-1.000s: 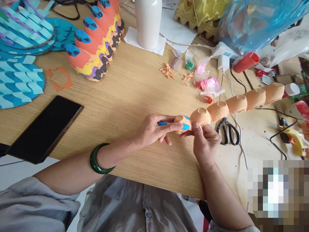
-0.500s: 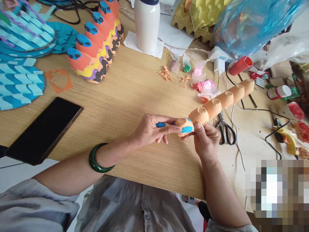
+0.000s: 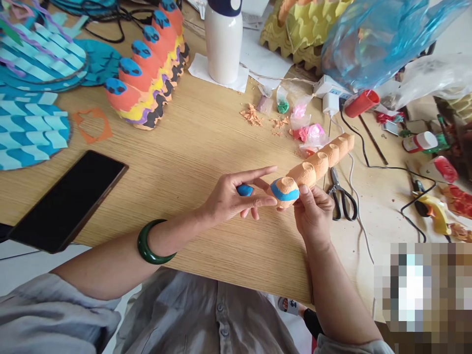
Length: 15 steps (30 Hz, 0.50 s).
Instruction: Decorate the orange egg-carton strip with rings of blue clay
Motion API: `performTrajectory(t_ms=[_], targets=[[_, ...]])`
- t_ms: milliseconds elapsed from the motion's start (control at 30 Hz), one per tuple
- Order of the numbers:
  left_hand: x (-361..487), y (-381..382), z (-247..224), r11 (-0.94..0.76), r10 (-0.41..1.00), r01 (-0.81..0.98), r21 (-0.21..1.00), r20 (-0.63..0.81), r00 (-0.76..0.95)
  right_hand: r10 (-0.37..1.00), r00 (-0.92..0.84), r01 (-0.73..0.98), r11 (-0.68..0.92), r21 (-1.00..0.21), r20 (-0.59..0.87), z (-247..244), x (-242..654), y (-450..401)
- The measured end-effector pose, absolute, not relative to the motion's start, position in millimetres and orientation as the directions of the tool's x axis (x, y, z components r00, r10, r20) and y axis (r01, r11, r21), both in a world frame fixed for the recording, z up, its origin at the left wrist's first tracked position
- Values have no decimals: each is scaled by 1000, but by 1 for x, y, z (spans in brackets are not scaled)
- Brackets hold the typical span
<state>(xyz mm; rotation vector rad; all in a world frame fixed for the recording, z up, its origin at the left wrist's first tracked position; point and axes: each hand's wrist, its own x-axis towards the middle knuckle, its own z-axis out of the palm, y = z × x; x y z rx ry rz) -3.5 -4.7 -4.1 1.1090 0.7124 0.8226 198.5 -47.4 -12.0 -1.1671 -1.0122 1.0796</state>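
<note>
Above a wooden surface (image 3: 206, 147), 2 bare hands hold up a strip of orange egg-carton cups (image 3: 320, 164) that slants away to the upper right. The right hand (image 3: 313, 211) has its grip closed, thumb and fingers pinching the strip just behind the end cup (image 3: 284, 192), which wears a band of blue modelling clay. The left hand (image 3: 228, 199) has its grip open, with fingers spread and the index finger raised; a lump of blue clay (image 3: 244, 190) sits on the fingers, and one fingertip reaches the end cup. A green bangle (image 3: 155, 244) circles the left wrist. Black-handled scissors (image 3: 342, 200) lie on the surface just below the strip, a black phone (image 3: 66, 201) lies well to the left, and a painted egg-carton piece (image 3: 147, 83) stands ahead.
</note>
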Motion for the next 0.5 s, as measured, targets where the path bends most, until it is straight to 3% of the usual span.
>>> performTrajectory(t_ms=[200,500], targets=[[-1,-8,-4,216,845,-128,968,-120,520,992,124,-100,43,-994,30,-11,200,-50],[-3,-9,-5,137,805,-206,969,12,593,994,92,-145,66,-987,53,-7,203,-46]])
